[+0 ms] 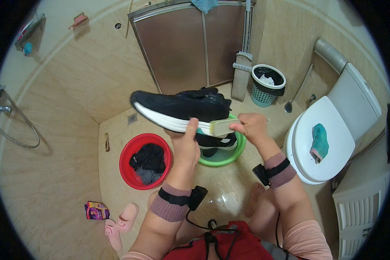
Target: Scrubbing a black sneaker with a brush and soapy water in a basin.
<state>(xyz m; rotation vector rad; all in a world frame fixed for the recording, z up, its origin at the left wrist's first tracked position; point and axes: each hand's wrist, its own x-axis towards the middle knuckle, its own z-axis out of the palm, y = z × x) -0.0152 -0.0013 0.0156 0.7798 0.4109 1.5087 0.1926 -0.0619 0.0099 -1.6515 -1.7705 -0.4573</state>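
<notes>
A black shoe with a thick white sole [177, 106] is held up sideways, its toe pointing left. My left hand [184, 145] grips it from below, thumb pressed against the sole. In my right hand [252, 128] is a pale scrub brush [224, 127], its bristles against the white sole near the heel. Below the raised shoe stands a green basin [219, 163] with water in it. Another black shoe with a white sole [224, 142] lies in that basin, partly hidden by the held shoe and the brush.
A red basin [122, 167] with dark cloth stands to the left. Pink slippers [128, 217] and a purple packet [96, 210] lie at the lower left. On the right is a toilet [305, 151] with a teal glove [320, 141] on its lid. A waste bin [264, 95] stands behind.
</notes>
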